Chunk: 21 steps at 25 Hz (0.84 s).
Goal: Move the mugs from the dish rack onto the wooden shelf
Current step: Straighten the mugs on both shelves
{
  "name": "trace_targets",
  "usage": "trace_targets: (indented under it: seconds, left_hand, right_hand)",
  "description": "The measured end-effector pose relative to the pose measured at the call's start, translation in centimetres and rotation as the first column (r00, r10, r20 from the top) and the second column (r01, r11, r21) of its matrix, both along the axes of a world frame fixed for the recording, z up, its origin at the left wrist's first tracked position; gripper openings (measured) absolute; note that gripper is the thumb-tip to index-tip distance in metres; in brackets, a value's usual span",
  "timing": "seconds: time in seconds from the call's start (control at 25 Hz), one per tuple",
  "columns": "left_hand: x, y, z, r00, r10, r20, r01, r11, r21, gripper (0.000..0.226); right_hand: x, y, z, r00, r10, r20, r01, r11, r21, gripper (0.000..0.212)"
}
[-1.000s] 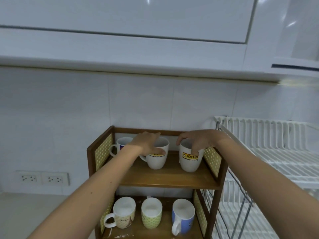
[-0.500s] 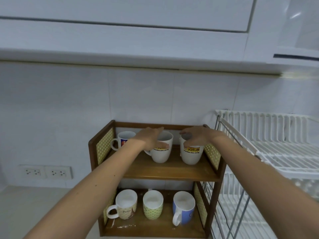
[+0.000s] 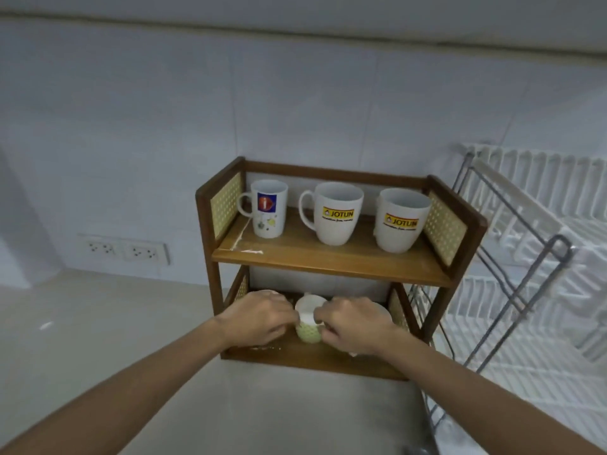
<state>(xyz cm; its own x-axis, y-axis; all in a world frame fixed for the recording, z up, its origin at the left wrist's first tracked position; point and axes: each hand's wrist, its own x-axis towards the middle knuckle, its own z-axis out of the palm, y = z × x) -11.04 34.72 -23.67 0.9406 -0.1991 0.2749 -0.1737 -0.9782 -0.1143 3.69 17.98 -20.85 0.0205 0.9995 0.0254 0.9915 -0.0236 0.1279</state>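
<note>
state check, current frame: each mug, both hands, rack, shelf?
Blue-logo mug: upright, top tier.
Middle Jotun mug: upright, top tier.
Right Jotun mug: upright, top tier.
Green mug: bottom tier, between hands.
Left hand: at green mug; grip unclear.
Right hand: same.
Dish rack: no mugs visible.
Wooden shelf: standing.

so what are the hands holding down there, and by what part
Both hands, left and right, close around the green mug on the lower shelf, fingers at its sides near the rim; a firm grip cannot be told.

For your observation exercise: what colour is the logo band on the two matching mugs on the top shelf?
Yellow, with dark lettering, on each white mug; head view.
</note>
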Motion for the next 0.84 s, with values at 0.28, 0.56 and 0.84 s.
trace_targets:
  seconds: [0.28, 0.56, 0.84]
  left_hand:
    - [4.2, 4.7, -5.1, 0.573, 0.658, -0.488, -0.734, 0.678, 0.052, 0.096]
    - [5.0, 6.6, -5.9, 0.616, 0.582, -0.530, -0.703, 0.710, -0.038, 0.092]
    - [5.7, 7.7, -6.4, 0.603, 0.550, -0.578, -0.697, 0.716, -0.046, 0.095]
  right_hand:
    - [2.5, 8.9, -5.9, 0.840, -0.540, -0.062, 0.495, 0.807, -0.323, 0.083]
    - [5.2, 11.1, -7.0, 0.890, -0.397, -0.224, 0.274, 0.859, -0.432, 0.081]
    - [7.2, 9.9, -6.7, 0.906, -0.354, -0.232, 0.255, 0.893, -0.371, 0.084]
